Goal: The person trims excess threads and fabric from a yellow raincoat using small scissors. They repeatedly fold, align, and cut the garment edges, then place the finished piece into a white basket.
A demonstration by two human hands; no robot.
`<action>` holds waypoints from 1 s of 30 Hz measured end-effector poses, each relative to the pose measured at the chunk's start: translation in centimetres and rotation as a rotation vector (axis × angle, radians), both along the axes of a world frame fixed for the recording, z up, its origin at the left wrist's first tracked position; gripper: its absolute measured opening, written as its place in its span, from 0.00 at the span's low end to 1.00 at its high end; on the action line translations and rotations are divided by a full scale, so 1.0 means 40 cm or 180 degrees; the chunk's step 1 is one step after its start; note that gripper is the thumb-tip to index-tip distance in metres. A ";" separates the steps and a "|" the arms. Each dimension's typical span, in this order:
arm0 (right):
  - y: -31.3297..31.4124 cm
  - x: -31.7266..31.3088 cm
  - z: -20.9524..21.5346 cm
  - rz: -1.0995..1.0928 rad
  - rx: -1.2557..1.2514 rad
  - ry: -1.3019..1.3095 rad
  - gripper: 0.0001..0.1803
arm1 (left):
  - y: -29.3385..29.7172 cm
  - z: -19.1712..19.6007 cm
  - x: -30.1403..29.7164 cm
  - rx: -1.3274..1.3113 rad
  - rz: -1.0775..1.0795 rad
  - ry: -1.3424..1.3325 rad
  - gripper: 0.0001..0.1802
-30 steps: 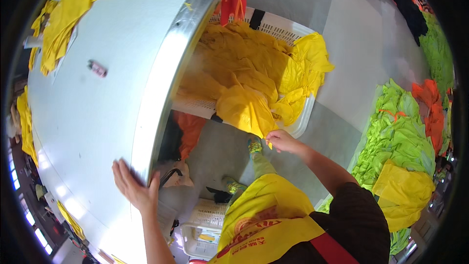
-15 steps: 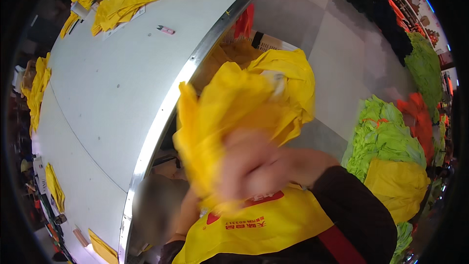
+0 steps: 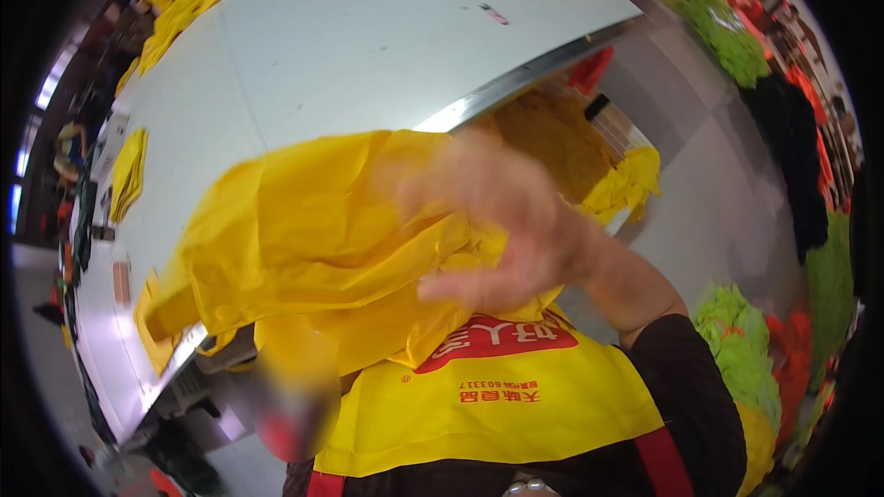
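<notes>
Yellow garment, crumpled, lifted clear above the table's near edge, gripped by right hand; left hand unseen; more yellow pieces waiting in bin under the table's edge; folding judged unstarted.
</notes>
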State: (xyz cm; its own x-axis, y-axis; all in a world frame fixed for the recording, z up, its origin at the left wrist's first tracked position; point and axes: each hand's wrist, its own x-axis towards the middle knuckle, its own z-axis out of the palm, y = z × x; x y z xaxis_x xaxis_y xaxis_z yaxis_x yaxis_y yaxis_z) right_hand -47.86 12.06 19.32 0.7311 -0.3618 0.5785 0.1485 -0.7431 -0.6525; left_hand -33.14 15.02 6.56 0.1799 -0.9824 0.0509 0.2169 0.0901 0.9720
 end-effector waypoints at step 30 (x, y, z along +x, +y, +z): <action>0.068 0.294 0.203 0.1502 0.0393 -0.0144 0.13 | 0.375 0.183 0.511 -0.1030 0.1939 0.0011 0.18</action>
